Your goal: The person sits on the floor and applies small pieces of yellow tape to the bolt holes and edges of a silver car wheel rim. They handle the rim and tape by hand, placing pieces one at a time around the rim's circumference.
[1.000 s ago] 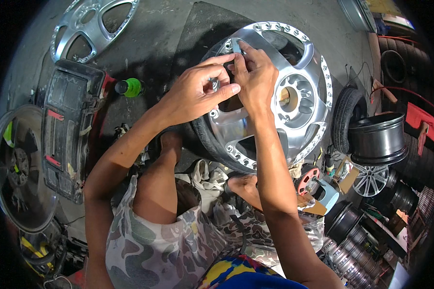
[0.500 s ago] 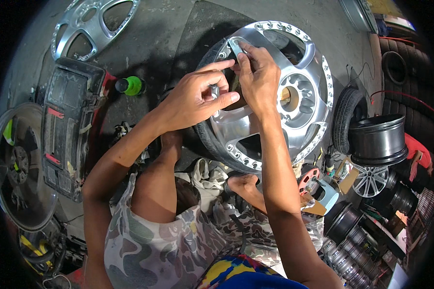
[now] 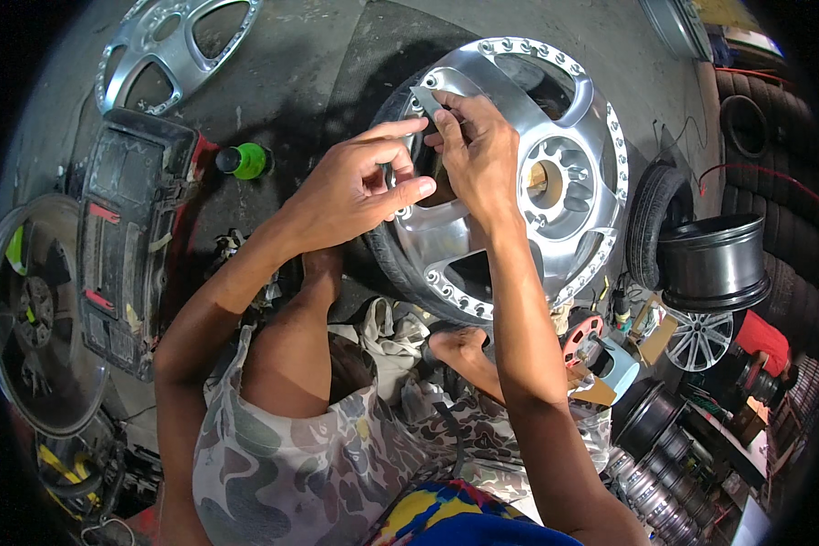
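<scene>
A silver spoked wheel face (image 3: 491, 229) with bolt holes round its rim lies on a black tyre (image 3: 393, 273) in front of me. My right hand (image 3: 480, 150) pinches a small flat grey strip (image 3: 425, 98) between thumb and fingers. That strip touches or hovers just over the rim's upper left, beside the bolt holes; I cannot tell which. My left hand (image 3: 355, 187) is over the rim's left edge, index finger stretched toward the strip and thumb apart. Its other fingers curl, partly hidden, and I make out nothing held in them.
A second silver wheel face (image 3: 177, 55) lies at the far left. Nearer are a black toolbox (image 3: 127, 246), a green-and-black bottle (image 3: 244, 161) and a dark wheel (image 3: 41, 309). Tyres (image 3: 657, 218), a dark wheel barrel (image 3: 714, 264) and a person in red (image 3: 763, 341) are at the right.
My right hand and the grey strip have shifted a little left along the rim. The left hand has moved slightly left too. At the right, the person in red has moved nearer.
</scene>
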The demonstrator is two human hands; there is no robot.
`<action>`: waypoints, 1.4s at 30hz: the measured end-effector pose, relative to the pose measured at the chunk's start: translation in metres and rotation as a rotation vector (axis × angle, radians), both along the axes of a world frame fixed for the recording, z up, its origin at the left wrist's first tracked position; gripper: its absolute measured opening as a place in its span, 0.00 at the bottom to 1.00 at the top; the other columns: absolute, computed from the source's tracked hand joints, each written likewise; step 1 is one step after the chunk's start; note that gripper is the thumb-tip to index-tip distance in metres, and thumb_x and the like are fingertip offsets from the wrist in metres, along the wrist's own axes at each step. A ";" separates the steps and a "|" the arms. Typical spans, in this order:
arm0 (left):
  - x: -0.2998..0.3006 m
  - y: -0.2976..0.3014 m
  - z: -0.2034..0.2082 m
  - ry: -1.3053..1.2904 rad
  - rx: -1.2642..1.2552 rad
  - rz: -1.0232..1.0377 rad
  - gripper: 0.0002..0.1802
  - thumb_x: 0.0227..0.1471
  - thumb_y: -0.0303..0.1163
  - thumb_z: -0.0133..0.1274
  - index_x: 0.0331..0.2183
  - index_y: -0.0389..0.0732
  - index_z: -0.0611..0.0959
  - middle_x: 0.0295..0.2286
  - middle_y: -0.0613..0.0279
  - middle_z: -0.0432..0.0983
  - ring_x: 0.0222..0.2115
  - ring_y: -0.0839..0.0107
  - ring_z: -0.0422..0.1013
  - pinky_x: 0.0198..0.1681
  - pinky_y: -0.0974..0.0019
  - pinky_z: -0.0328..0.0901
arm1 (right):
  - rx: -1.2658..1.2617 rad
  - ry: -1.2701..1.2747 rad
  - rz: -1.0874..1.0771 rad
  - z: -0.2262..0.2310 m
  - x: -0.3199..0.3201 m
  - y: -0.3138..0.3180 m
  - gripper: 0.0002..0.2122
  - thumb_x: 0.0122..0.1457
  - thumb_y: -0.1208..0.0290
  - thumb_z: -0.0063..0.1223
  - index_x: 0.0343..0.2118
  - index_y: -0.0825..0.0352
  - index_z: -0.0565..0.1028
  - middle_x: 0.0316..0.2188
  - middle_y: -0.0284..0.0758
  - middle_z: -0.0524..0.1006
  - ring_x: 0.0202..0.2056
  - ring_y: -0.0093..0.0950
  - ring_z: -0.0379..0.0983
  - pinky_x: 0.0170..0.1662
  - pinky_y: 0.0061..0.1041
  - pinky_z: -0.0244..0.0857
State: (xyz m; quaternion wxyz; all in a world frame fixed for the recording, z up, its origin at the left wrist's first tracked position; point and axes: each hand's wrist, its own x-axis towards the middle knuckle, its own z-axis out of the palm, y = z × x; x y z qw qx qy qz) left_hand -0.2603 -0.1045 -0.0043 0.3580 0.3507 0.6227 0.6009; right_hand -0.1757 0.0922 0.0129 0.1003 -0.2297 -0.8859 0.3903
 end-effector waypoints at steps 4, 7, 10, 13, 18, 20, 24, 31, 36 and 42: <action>0.000 -0.003 -0.001 -0.042 0.004 0.049 0.17 0.63 0.37 0.71 0.33 0.34 0.83 0.60 0.48 0.81 0.24 0.84 0.70 0.29 0.72 0.69 | -0.116 -0.047 0.015 0.012 0.003 -0.006 0.12 0.75 0.76 0.57 0.55 0.76 0.83 0.43 0.41 0.85 0.38 0.28 0.89 0.42 0.26 0.82; 0.000 -0.003 -0.003 -0.185 0.007 0.170 0.16 0.64 0.37 0.70 0.34 0.36 0.84 0.48 0.56 0.85 0.24 0.85 0.71 0.27 0.74 0.68 | -0.311 -0.028 -0.013 0.017 0.009 -0.010 0.12 0.77 0.75 0.56 0.55 0.76 0.82 0.43 0.38 0.85 0.40 0.25 0.87 0.44 0.25 0.81; -0.011 -0.005 -0.002 -0.262 -0.099 0.270 0.14 0.65 0.39 0.70 0.39 0.37 0.86 0.30 0.69 0.82 0.25 0.85 0.74 0.25 0.76 0.67 | -0.455 -0.045 0.048 0.033 0.017 -0.017 0.12 0.78 0.74 0.55 0.55 0.76 0.82 0.43 0.36 0.85 0.41 0.23 0.85 0.47 0.24 0.81; -0.018 -0.009 -0.005 -0.387 -0.122 0.206 0.16 0.66 0.40 0.69 0.39 0.36 0.88 0.26 0.69 0.82 0.24 0.84 0.75 0.25 0.77 0.67 | -0.442 -0.106 0.131 0.036 0.023 -0.021 0.10 0.78 0.73 0.56 0.54 0.72 0.81 0.41 0.32 0.84 0.37 0.20 0.82 0.43 0.21 0.76; -0.019 -0.011 -0.010 -0.337 -0.074 0.212 0.17 0.67 0.41 0.68 0.35 0.36 0.88 0.25 0.68 0.81 0.22 0.84 0.75 0.24 0.76 0.68 | -0.383 -0.108 0.224 0.026 0.024 -0.019 0.08 0.78 0.73 0.55 0.52 0.70 0.81 0.35 0.29 0.82 0.33 0.17 0.76 0.38 0.20 0.71; -0.024 -0.015 -0.012 -0.325 -0.102 0.271 0.18 0.67 0.42 0.67 0.34 0.36 0.88 0.25 0.68 0.81 0.20 0.83 0.75 0.23 0.76 0.68 | -0.288 -0.160 0.166 0.031 0.021 -0.013 0.08 0.77 0.72 0.55 0.50 0.71 0.81 0.35 0.30 0.83 0.33 0.18 0.76 0.38 0.22 0.71; -0.027 -0.024 -0.013 -0.316 -0.202 0.361 0.27 0.70 0.51 0.64 0.31 0.35 0.88 0.22 0.66 0.80 0.18 0.81 0.73 0.23 0.74 0.68 | -0.044 -0.134 0.034 0.023 0.009 -0.008 0.08 0.74 0.72 0.55 0.48 0.72 0.80 0.34 0.36 0.85 0.33 0.23 0.79 0.40 0.28 0.73; 0.028 -0.032 -0.078 -0.300 -0.278 0.392 0.34 0.75 0.55 0.55 0.28 0.34 0.87 0.18 0.66 0.77 0.18 0.79 0.72 0.23 0.71 0.66 | 0.231 -0.023 -0.087 -0.006 -0.010 -0.018 0.12 0.72 0.64 0.61 0.43 0.72 0.82 0.35 0.48 0.87 0.38 0.49 0.85 0.47 0.44 0.76; 0.050 -0.041 -0.118 -0.227 -0.309 0.390 0.33 0.77 0.52 0.51 0.28 0.35 0.87 0.18 0.64 0.78 0.18 0.75 0.73 0.25 0.66 0.67 | 0.289 0.077 -0.030 -0.009 -0.016 -0.017 0.08 0.71 0.70 0.60 0.43 0.71 0.80 0.35 0.53 0.85 0.37 0.53 0.85 0.43 0.51 0.75; 0.073 -0.040 -0.156 -0.042 -0.294 0.378 0.32 0.77 0.52 0.51 0.27 0.36 0.88 0.19 0.61 0.79 0.21 0.71 0.76 0.30 0.63 0.70 | 0.214 0.051 -0.023 -0.004 -0.015 -0.017 0.08 0.69 0.71 0.62 0.43 0.71 0.79 0.35 0.52 0.85 0.34 0.51 0.84 0.41 0.48 0.75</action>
